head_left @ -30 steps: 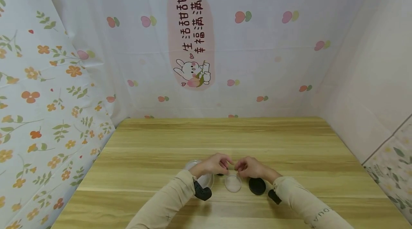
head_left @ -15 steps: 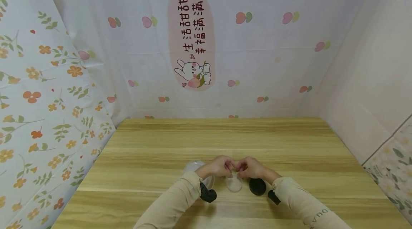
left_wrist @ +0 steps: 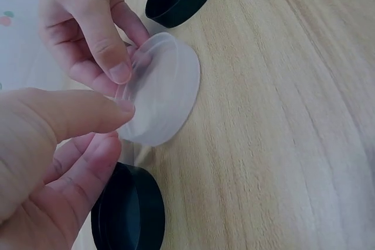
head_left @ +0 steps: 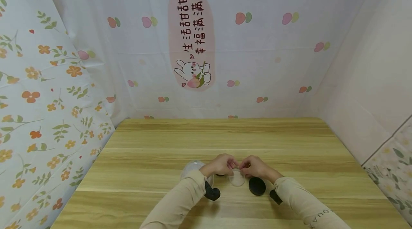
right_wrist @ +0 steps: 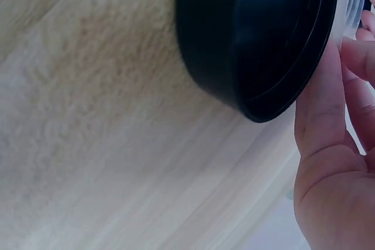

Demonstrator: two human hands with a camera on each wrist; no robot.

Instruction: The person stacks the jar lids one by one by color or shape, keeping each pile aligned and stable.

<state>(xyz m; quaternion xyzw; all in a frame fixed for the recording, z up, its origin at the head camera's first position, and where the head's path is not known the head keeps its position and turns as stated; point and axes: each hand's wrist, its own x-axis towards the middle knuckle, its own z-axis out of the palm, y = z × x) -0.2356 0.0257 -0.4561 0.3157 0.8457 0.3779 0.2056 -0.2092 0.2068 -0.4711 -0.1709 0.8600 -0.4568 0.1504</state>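
Observation:
A shallow, clear round plastic lid (head_left: 237,178) sits between the two hands, near the front of the wooden table. My left hand (head_left: 222,165) pinches its far rim, the thumb (left_wrist: 94,110) on top in the left wrist view. Beside it, my right hand (head_left: 255,167) pinches the same rim from the other side. One black round lid (head_left: 257,186) lies hollow side up just below the right hand. A second black round lid (left_wrist: 129,209) is close to the left hand's fingers, mostly hidden in the head view.
A larger clear round container (head_left: 192,166) stands left of the left hand, partly covered by the forearm. The wooden table (head_left: 145,157) reaches back to a printed cloth backdrop (head_left: 273,71). Another cloth hangs along the left side.
My left hand has moved right, toward the right hand. Both hands have come onto the clear lid's far rim, and the lid has shifted slightly away and right.

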